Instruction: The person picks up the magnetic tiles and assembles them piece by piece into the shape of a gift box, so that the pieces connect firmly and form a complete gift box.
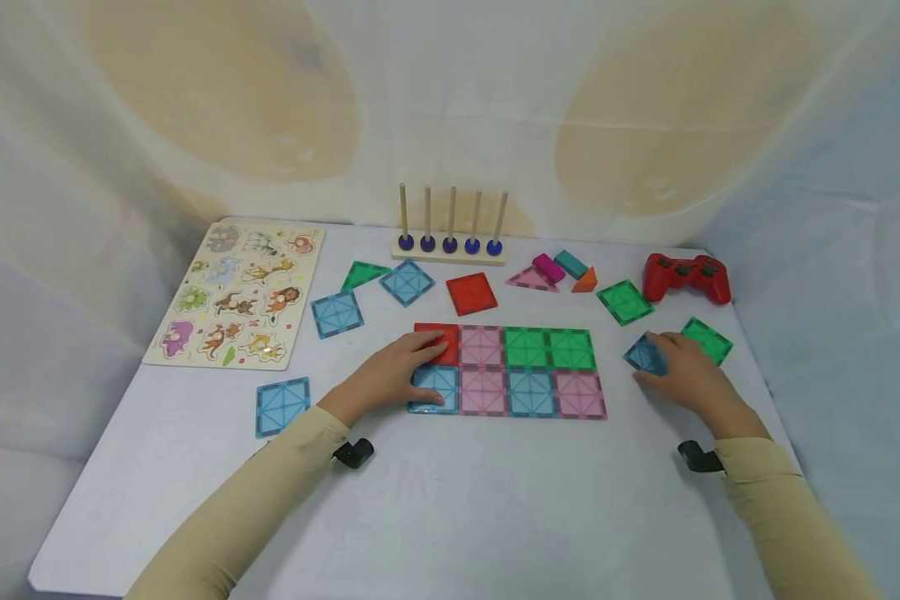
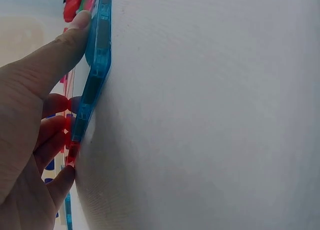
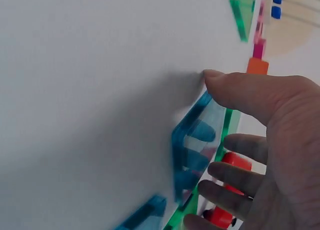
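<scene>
A person in tan sleeves leans over a white table (image 1: 450, 517) with both hands down on flat magnetic tiles. The left hand (image 1: 397, 371) lies with straight fingers across the left end of a tile grid (image 1: 528, 371), two rows of four squares in red, pink, green and blue. Its fingers rest on the red tile (image 1: 431, 333) at the far left corner and the blue corner tile (image 1: 438, 387) just near of it; from the left wrist view the thumb presses the blue tile's edge (image 2: 97, 64) while the other fingers lie over the tiles.

Out to the right, well apart from the grid, the right hand (image 1: 682, 375) has hold of a loose blue tile (image 1: 642, 354). The right wrist view shows that tile (image 3: 192, 140) tipped up off the table, thumb on one edge and fingers behind it, so it looks pinched rather than merely touched. A green tile (image 1: 708, 339) lies just beside it, to the right.

Farther back sit a red game controller (image 1: 686, 277), another green tile (image 1: 625, 301), a few coloured blocks (image 1: 558, 271), a wooden peg rack (image 1: 450, 242), a loose red tile (image 1: 471, 293) and two loose blue squares (image 1: 371, 298). An animal puzzle board (image 1: 236, 292) lies at the far left, with one more blue tile (image 1: 282, 406) near of it.
</scene>
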### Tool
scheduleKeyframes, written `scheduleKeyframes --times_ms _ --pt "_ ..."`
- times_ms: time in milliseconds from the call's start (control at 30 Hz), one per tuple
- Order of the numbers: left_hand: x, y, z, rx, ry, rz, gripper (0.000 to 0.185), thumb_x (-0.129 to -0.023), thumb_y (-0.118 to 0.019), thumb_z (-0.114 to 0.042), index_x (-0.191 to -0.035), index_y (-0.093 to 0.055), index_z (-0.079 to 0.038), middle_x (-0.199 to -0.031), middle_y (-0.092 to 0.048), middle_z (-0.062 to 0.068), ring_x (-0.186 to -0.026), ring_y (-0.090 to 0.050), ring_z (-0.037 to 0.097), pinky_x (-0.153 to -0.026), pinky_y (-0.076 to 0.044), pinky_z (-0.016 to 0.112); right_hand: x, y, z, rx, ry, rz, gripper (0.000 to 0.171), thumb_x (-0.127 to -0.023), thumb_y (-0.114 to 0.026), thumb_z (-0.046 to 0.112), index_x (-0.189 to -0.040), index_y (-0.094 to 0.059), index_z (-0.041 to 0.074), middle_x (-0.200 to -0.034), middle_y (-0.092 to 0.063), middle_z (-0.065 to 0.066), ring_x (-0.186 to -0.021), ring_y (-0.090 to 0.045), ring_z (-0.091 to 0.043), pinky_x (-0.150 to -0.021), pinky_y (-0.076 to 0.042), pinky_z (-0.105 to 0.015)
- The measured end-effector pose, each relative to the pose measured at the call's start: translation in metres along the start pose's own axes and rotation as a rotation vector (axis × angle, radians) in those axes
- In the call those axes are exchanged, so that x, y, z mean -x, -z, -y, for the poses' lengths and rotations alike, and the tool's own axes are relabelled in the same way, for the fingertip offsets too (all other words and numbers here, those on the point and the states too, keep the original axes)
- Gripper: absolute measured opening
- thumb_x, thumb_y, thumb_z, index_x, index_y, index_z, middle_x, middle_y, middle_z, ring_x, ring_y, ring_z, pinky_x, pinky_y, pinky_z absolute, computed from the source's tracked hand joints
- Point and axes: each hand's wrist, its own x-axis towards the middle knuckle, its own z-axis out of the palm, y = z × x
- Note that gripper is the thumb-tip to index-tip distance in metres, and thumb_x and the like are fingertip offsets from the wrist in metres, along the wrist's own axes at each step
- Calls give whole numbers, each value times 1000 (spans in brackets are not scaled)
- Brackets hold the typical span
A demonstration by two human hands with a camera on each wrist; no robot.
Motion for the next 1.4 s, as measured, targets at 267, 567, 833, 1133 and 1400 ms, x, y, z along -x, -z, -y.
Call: scheduleKeyframes --times_ms 267,567,833,1133,1400 --pt "-2 -3 1 11 19 14 97 -83 -76 -60 -161 -32 -21 -168 -24 5 -153 -23 27 -118 -35 45 1 0 -8 -19 -10 17 83 -92 -73 38 -151 -35 -7 -144 -33 -41 -132 -29 -61 -101 -35 -76" --pt "-3 -4 1 -5 5 3 98 -82 -77 -60 -160 -33 -21 -167 -26 5 -152 -25 28 -117 -35 44 5 2 7 -30 43 -25 83 -89 -79 37 -151 -40 -3 -145 -35 -36 -131 -33 -57 -99 -40 -72" --pt "-3 -1 0 -60 -9 -5 97 -84 -75 -60 -160 -32 -19 -166 -27 6 -151 -27 29 -119 -33 44 7 5 33 -29 140 -25 80 -91 -77 36 -154 -40 2 -148 -35 -33 -134 -34 -55 -99 -42 -72" --pt "-4 1 4 -49 -3 -22 97 -84 -76 -59 -160 -33 -18 -166 -27 7 -151 -27 30 -119 -32 44 13 2 67 -46 219 1 82 -88 -80 32 -155 -41 6 -150 -38 -26 -137 -36 -48 -98 -47 -65" --pt "-5 0 8 -44 -2 -22 97 -84 -75 -60 -160 -32 -20 -167 -26 6 -151 -27 29 -118 -34 45 26 -12 98 -24 409 11 77 -83 -86 32 -148 -53 11 -145 -48 -20 -133 -46 -41 -97 -53 -56"
